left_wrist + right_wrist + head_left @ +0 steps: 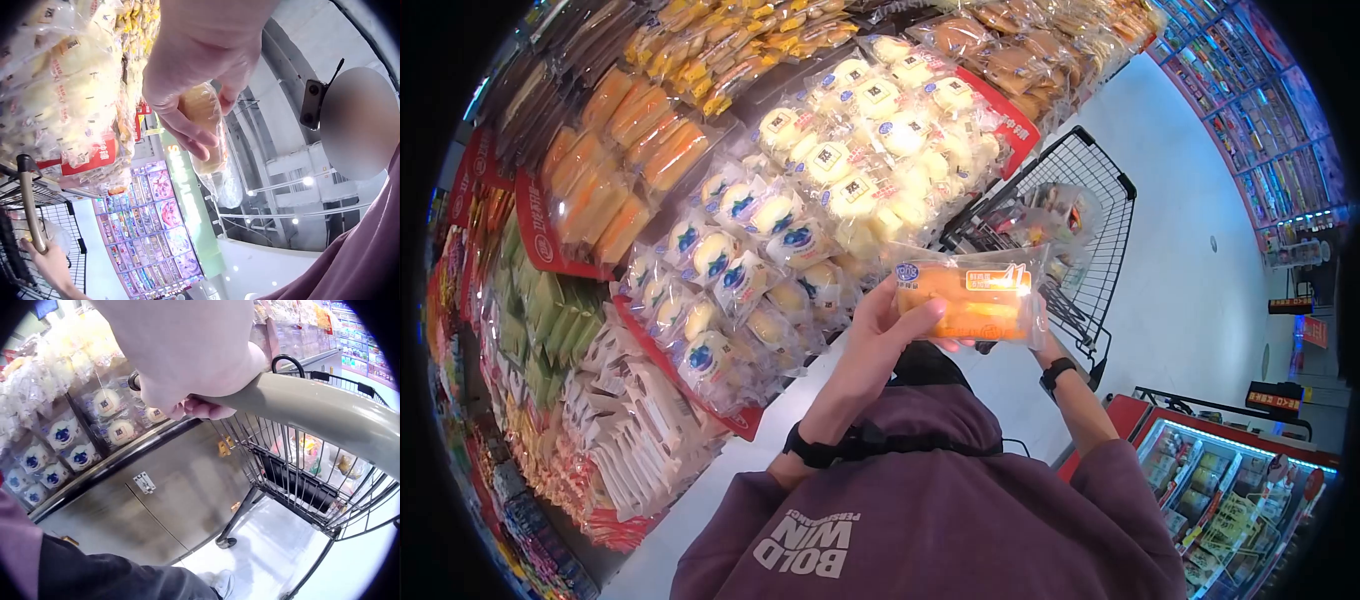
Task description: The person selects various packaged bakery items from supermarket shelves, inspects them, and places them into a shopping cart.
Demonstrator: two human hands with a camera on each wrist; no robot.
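My left hand (884,326) grips a packaged sponge cake (972,302) in clear, printed wrapping, thumb across its front. In the left wrist view, the fingers (194,128) of that hand curl round the cake from the side. My right hand (187,369) holds the grey handle (319,406) of a shopping cart, fingers wrapped under the bar. In the head view the cake hides most of that hand. Inside the wire cart (1105,215) lie several bagged goods (1055,215).
A sloped bakery display holds wrapped white cakes (875,120), blue-printed round cakes (735,255) and long breads (625,130), edged by red strips. A red-rimmed freezer case (1135,425) stands at the lower right. Stocked shelves (1265,130) line the far side beyond the white floor (1170,190).
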